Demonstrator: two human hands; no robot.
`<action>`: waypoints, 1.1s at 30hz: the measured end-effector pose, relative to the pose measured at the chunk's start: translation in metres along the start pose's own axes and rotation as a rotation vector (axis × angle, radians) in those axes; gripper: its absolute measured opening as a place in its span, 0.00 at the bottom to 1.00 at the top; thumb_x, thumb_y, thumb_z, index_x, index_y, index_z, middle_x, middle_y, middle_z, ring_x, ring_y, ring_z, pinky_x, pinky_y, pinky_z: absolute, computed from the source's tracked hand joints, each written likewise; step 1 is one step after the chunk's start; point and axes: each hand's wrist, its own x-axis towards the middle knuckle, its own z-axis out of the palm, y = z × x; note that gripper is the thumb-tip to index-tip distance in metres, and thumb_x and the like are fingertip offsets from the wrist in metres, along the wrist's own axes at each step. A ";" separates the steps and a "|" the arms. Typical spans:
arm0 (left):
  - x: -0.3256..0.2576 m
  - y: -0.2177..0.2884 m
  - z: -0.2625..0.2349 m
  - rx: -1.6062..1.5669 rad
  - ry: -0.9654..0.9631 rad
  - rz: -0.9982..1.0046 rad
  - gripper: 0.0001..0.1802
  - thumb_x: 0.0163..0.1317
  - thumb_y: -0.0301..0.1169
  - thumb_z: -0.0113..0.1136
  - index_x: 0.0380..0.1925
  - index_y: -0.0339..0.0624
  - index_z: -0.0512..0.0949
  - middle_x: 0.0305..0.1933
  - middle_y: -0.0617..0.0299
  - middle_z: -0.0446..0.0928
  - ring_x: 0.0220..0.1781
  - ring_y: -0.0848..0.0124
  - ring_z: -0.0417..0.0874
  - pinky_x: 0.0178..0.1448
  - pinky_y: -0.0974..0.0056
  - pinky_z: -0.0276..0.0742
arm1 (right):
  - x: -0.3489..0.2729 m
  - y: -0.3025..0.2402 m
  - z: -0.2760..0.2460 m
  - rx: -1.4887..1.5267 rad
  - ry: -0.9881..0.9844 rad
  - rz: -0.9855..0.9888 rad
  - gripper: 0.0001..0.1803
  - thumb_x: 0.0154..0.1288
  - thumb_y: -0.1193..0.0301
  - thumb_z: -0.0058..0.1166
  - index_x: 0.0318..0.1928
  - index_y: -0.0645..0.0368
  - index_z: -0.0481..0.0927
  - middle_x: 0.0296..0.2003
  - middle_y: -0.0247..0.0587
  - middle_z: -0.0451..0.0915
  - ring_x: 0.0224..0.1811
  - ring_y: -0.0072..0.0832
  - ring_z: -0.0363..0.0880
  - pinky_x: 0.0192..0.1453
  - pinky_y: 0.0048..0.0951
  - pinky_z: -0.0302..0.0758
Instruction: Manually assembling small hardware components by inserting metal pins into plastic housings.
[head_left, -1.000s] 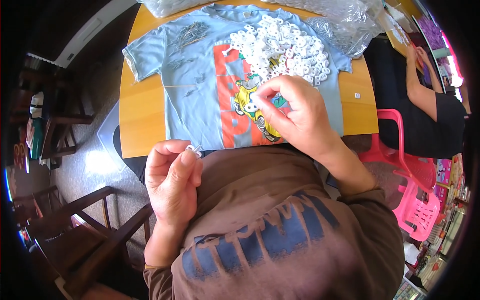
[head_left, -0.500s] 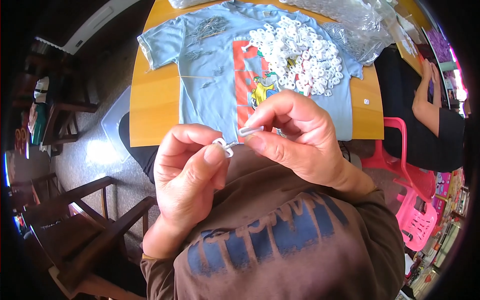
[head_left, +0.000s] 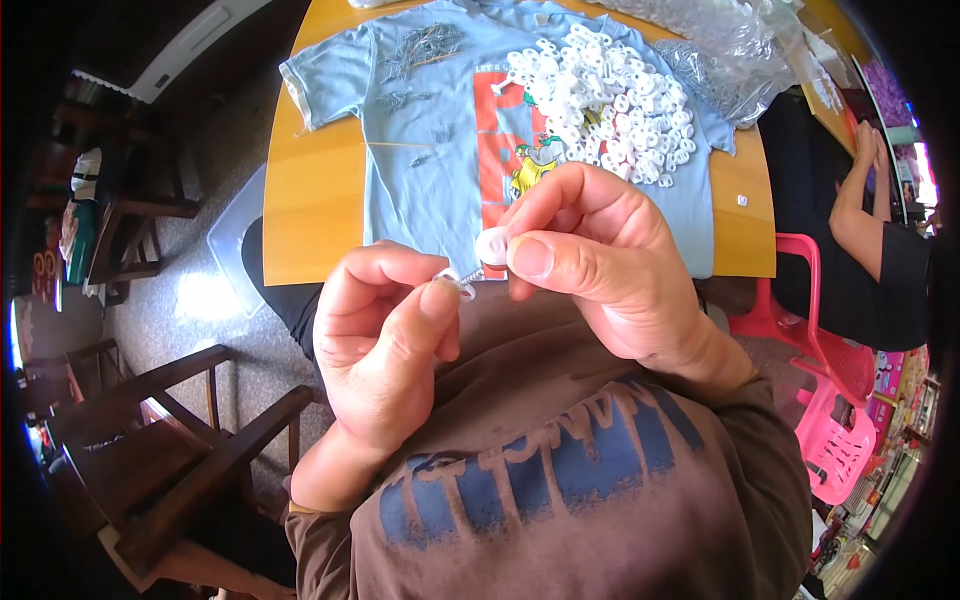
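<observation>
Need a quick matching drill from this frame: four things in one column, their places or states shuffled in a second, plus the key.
Things:
1. small white round piece
2. small metal screw
3. pile of white pieces
4. pink plastic chair

Places or states:
A. heaped on the light blue T-shirt spread over the wooden table
B. pinched in the right hand at thumb and fingertips
C. on the floor at the person's right, beside the table
D. held at the fingertips of the left hand

Pairs: 1-B, 2-D, 3-A, 4-C
</observation>
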 end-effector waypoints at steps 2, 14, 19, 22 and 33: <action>0.000 0.000 0.001 0.078 -0.013 0.065 0.06 0.57 0.19 0.54 0.35 0.35 0.70 0.29 0.62 0.70 0.20 0.80 0.68 0.26 0.77 0.65 | 0.001 0.000 0.002 0.020 -0.024 0.019 0.09 0.59 0.74 0.55 0.40 0.63 0.76 0.33 0.34 0.77 0.34 0.16 0.73 0.40 0.16 0.72; -0.002 -0.002 -0.002 0.095 -0.013 0.092 0.05 0.57 0.18 0.53 0.34 0.35 0.70 0.28 0.63 0.69 0.21 0.81 0.68 0.26 0.78 0.64 | 0.001 0.005 0.013 0.128 -0.017 0.066 0.12 0.58 0.72 0.56 0.43 0.60 0.75 0.36 0.37 0.78 0.36 0.22 0.74 0.41 0.24 0.73; -0.002 -0.001 -0.001 0.078 0.001 0.094 0.05 0.57 0.18 0.53 0.34 0.35 0.70 0.29 0.63 0.70 0.21 0.81 0.68 0.26 0.78 0.64 | 0.002 0.007 0.015 0.119 0.012 0.018 0.11 0.57 0.73 0.57 0.41 0.60 0.75 0.35 0.37 0.78 0.36 0.23 0.75 0.42 0.27 0.74; -0.002 -0.002 -0.002 0.078 0.000 0.107 0.06 0.57 0.18 0.53 0.34 0.35 0.70 0.29 0.63 0.70 0.21 0.81 0.68 0.26 0.78 0.64 | 0.002 0.008 0.015 0.113 0.013 -0.002 0.10 0.57 0.73 0.57 0.40 0.60 0.75 0.35 0.37 0.78 0.38 0.24 0.76 0.42 0.28 0.75; -0.002 -0.002 -0.001 0.090 0.012 0.141 0.06 0.57 0.19 0.54 0.34 0.35 0.70 0.28 0.64 0.70 0.20 0.81 0.68 0.25 0.78 0.64 | -0.001 0.013 0.017 -0.058 0.008 -0.171 0.09 0.58 0.78 0.54 0.41 0.63 0.75 0.36 0.41 0.78 0.36 0.25 0.76 0.42 0.26 0.75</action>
